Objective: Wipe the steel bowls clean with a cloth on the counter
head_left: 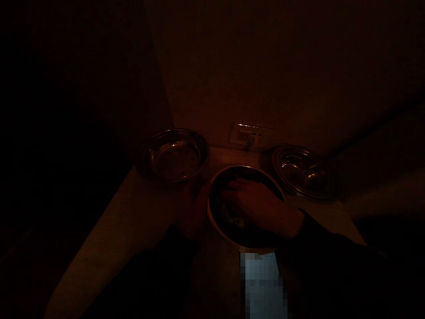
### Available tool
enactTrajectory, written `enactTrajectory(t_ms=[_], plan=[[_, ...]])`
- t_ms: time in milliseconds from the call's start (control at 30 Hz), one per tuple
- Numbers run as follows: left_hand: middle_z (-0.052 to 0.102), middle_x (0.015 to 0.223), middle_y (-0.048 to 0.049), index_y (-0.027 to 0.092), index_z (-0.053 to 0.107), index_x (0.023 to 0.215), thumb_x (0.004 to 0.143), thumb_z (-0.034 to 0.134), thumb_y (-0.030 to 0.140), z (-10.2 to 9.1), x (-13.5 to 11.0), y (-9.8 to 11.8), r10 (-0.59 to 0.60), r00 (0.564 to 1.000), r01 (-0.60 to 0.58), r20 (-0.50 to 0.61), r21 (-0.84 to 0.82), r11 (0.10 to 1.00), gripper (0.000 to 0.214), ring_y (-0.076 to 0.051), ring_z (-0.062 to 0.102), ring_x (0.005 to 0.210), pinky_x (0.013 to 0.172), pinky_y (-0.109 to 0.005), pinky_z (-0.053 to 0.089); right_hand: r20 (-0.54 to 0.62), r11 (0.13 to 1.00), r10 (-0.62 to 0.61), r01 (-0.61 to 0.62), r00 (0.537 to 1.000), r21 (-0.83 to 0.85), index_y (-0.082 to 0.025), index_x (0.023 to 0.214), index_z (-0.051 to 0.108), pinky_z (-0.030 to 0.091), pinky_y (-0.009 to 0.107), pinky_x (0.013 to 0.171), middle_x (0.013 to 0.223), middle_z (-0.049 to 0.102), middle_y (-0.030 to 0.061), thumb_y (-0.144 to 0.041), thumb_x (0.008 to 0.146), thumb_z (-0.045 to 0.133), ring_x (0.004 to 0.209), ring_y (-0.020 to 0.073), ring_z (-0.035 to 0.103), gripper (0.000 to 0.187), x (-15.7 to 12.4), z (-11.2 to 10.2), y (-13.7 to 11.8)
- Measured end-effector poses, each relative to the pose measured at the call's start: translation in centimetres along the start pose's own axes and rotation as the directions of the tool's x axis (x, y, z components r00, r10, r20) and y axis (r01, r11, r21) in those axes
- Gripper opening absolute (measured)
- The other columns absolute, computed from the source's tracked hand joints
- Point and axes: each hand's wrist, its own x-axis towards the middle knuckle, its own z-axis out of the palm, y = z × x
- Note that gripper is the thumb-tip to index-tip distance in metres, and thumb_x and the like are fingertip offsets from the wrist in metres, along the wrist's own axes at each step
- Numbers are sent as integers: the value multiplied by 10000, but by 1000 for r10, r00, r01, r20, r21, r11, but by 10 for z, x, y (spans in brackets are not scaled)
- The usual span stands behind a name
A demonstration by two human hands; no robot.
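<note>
The view is very dark. A round bowl (212, 217) with a pale outer wall and a dark inside stands on the table in the middle. My right hand (257, 201) reaches into it from the right, its fingers stretched toward the left inner side. Something with a faint shine (237, 221) lies in the bowl below the fingers; its kind cannot be made out. My left hand (192, 208) is at the bowl's left side, its fingers lost in shadow, so whether it grips the rim is unclear.
A shiny metal dish (175, 164) stands at the back left of the wooden table (109, 230), and stacked metal plates (299, 173) at the back right. A socket plate (250, 135) is on the wall behind. A bright, pixelated patch (265, 283) shows below the bowl.
</note>
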Motion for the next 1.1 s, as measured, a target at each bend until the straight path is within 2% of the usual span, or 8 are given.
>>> enactTrajectory(t_ms=[67,167,333,500,633,733,933,1100], plan=[[707,836,-57,141,614,906,758,567,414,0,1,-1,-15,999,15,45,-11,1000,314,-188,651,772,670,-279,497,2,999,-39,39,999,8,-243,1099,607,440,328,795,1090,616,62,-166,869,513,978,207,567,261,-4,0,-1],[719,888,-73,129,621,968,778,568,368,0,0,0,6,995,-5,100,-11,1000,310,-189,664,810,695,-277,509,-2,993,-110,110,994,44,-241,1089,615,431,332,825,1079,622,55,-155,868,516,1017,205,554,257,-12,-2,-3],[705,1044,-78,136,640,1056,835,503,295,1,-4,2,38,994,-40,100,16,999,304,-190,653,941,798,-285,511,87,978,-199,192,976,86,-274,1017,644,437,342,759,1040,634,35,-199,851,556,944,211,576,203,-28,-2,-5],[685,1109,-75,150,647,1107,853,473,316,1,-7,-1,32,994,-36,108,36,999,350,-211,626,1023,890,-324,483,64,993,-58,51,996,109,-286,1029,634,438,323,709,1005,639,26,-214,860,539,923,214,584,206,-29,0,-14],[689,1102,-65,160,648,1118,850,484,313,1,-6,-5,74,990,-79,121,33,996,349,-206,635,1004,864,-307,494,12,997,72,-72,997,30,-234,1090,607,451,319,698,1073,627,65,-191,879,488,948,226,583,246,-12,0,-15],[692,1095,-65,152,651,1108,843,495,303,0,-5,-5,63,992,-64,111,10,998,343,-203,635,1005,869,-299,490,-16,993,116,-116,993,-20,-194,1122,585,455,310,723,1114,615,91,-172,863,509,973,230,572,271,0,-2,-12],[696,1082,-72,125,656,1083,850,482,273,1,-8,-2,70,995,-73,77,39,997,327,-198,638,993,859,-291,494,34,999,-30,30,999,-16,-209,1027,634,453,316,737,1024,635,72,-178,867,520,958,228,572,198,-12,-1,-13],[698,1077,-68,139,664,1069,853,482,286,1,-8,0,64,995,-66,80,24,998,318,-202,640,995,854,-293,500,119,995,-98,94,988,46,-279,1053,643,462,319,705,1135,620,63,-225,850,558,983,234,585,227,-34,3,-10]])
